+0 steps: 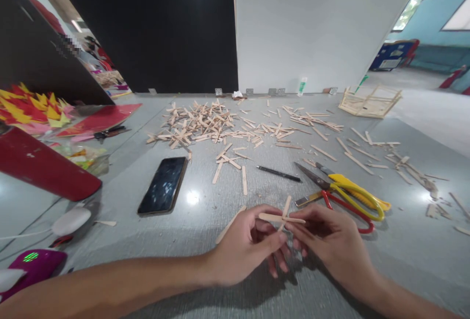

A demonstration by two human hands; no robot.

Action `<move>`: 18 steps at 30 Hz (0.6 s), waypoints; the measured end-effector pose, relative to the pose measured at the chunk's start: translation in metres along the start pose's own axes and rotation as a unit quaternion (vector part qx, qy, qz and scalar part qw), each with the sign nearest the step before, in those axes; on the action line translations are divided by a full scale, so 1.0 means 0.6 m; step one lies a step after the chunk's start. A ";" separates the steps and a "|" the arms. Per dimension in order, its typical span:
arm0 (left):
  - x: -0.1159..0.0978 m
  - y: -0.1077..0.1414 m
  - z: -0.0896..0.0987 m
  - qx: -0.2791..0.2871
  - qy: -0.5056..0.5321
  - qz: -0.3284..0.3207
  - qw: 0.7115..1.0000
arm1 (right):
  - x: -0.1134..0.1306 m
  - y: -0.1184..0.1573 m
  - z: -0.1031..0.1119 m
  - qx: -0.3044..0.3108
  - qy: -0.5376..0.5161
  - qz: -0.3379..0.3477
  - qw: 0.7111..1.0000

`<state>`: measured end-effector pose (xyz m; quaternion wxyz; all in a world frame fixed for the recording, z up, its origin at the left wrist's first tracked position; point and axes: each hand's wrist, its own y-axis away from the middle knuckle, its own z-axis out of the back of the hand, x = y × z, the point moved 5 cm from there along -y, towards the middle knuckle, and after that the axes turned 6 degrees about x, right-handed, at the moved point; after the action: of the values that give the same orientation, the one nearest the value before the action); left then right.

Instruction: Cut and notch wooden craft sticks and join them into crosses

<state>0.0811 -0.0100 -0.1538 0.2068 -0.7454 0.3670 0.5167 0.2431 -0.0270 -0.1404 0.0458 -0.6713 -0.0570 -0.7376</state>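
Just above the grey tabletop, two crossed popsicle sticks point(272, 217) are held between my two hands. My left hand point(249, 245) pinches the lower end of the upright stick between thumb and fingers. Closed on the right end of the level stick is my right hand point(326, 238), its fingertips near the crossing. Whether the sticks are joined where they cross, I cannot tell. A loose stick point(227, 228) lies partly behind my left hand. Beyond my right hand rest scissors point(319, 178) with yellow and red handles and a yellow cutter knife point(360, 191).
A big heap of popsicle sticks point(205, 123) spreads across the back. A phone point(162, 185) lies left, a black pen point(278, 173) in the middle. A stick frame point(370, 103) and a glue tube point(301, 86) stand farther back. A red cylinder point(47, 162) leans in from the left.
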 end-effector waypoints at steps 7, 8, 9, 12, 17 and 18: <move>0.002 -0.004 -0.007 0.025 0.003 -0.022 0.999 | -0.007 -0.004 -0.008 0.027 -0.006 -0.033 0.999; 0.004 -0.005 -0.008 0.025 0.009 -0.023 0.999 | -0.008 -0.004 -0.010 0.030 -0.008 -0.029 0.999; 0.005 -0.005 -0.009 0.025 0.014 -0.023 0.999 | -0.007 -0.004 -0.011 0.033 -0.009 -0.027 0.999; 0.005 -0.006 -0.010 0.022 0.017 -0.023 0.999 | -0.006 -0.004 -0.014 0.032 -0.008 -0.024 0.999; -0.006 -0.006 -0.006 0.006 0.002 -0.035 0.999 | -0.007 -0.005 -0.009 0.024 -0.006 -0.009 1.000; -0.008 -0.006 -0.005 0.002 -0.004 -0.042 0.999 | -0.008 -0.005 -0.008 0.024 -0.007 -0.009 1.000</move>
<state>0.0847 -0.0085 -0.1484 0.2311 -0.7577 0.3361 0.5094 0.2384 -0.0247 -0.1457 0.0544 -0.6746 -0.0811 -0.7317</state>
